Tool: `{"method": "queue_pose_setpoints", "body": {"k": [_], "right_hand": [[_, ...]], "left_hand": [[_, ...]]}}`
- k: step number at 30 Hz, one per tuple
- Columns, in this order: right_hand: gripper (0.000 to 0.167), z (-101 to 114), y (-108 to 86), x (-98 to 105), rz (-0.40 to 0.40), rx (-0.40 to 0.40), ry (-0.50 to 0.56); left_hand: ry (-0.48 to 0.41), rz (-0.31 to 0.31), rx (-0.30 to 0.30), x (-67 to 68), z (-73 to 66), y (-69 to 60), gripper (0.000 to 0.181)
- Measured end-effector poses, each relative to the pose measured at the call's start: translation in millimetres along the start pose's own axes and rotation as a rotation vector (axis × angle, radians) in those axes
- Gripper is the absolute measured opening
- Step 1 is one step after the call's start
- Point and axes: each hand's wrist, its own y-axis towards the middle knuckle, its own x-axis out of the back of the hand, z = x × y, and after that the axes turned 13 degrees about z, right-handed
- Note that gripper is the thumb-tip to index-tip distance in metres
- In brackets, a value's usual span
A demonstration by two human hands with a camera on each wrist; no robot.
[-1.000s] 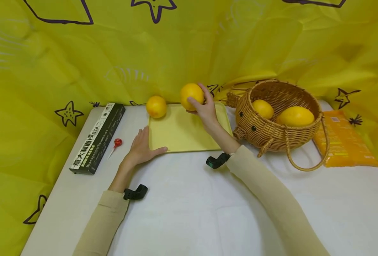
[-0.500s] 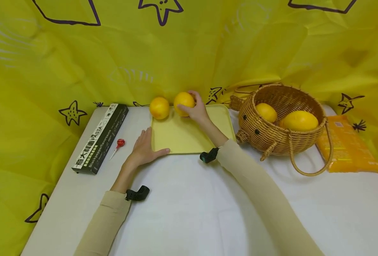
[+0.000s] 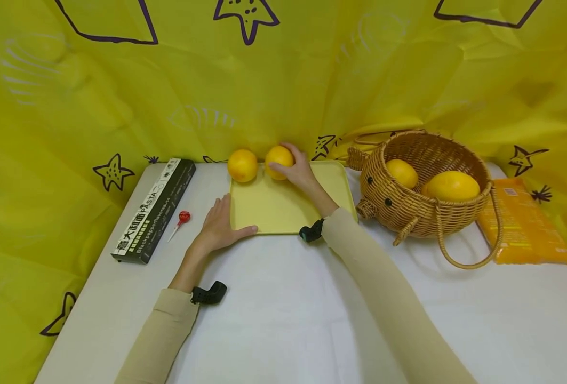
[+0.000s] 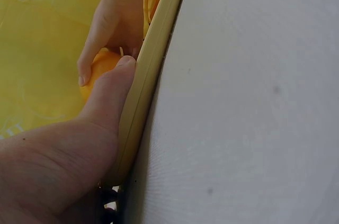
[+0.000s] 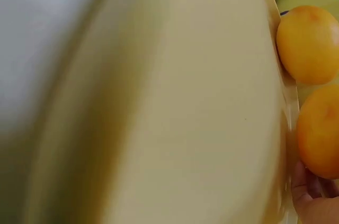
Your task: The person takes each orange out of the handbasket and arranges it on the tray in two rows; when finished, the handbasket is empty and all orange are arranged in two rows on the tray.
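In the head view my right hand (image 3: 301, 172) grips an orange (image 3: 278, 156) at the back edge of a pale yellow tray (image 3: 288, 213), thumb on its near side and fingers behind. A second orange (image 3: 242, 166) sits just left of it at the tray's back left corner; the right wrist view shows this orange (image 5: 309, 44) beside the held orange (image 5: 322, 128). My left hand (image 3: 218, 229) rests at the tray's front left corner, fingers extended along the left side. In the left wrist view its thumb (image 4: 108, 91) lies against the tray's rim (image 4: 143, 86).
Right of the tray stands a wicker animal-shaped basket (image 3: 398, 213) holding yellow fruits (image 3: 451, 185), its handle hanging in front. An orange packet (image 3: 528, 224) lies beyond it. On the left lie a black pasta box (image 3: 154, 210) and a red lollipop (image 3: 183, 217). Yellow cloth (image 3: 283, 80) hangs behind.
My right hand has moved the orange left and lowered it beside the other orange at the tray's back edge. My left hand keeps its place on the tray; the head view has shifted slightly.
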Motion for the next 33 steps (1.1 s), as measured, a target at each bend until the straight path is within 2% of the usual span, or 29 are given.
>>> {"method": "queue_pose_setpoints", "body": {"k": [12, 23, 27, 30, 33], "right_hand": [[0.071, 7, 7.0, -1, 0.063, -0.021, 0.039], [0.082, 10, 9.7, -5, 0.118, -0.075, -0.005], [0.087, 12, 7.8, -8, 0.138, -0.102, -0.067], [0.092, 17, 4.3, -7, 0.129, -0.118, -0.162], [0.094, 30, -7.6, -4, 0.101, -0.083, -0.255]], "left_hand": [[-0.003, 0.001, 0.003, -0.2, 1.2, 0.9, 0.116], [-0.012, 0.006, 0.008, 0.3, -0.2, 0.1, 0.116], [-0.004, 0.004, 0.002, 0.2, -0.4, 1.0, 0.116], [-0.003, -0.001, -0.009, 0.2, 0.0, 1.2, 0.117], [-0.007, 0.0, -0.003, -0.6, 2.5, -0.2, 0.117]]}}
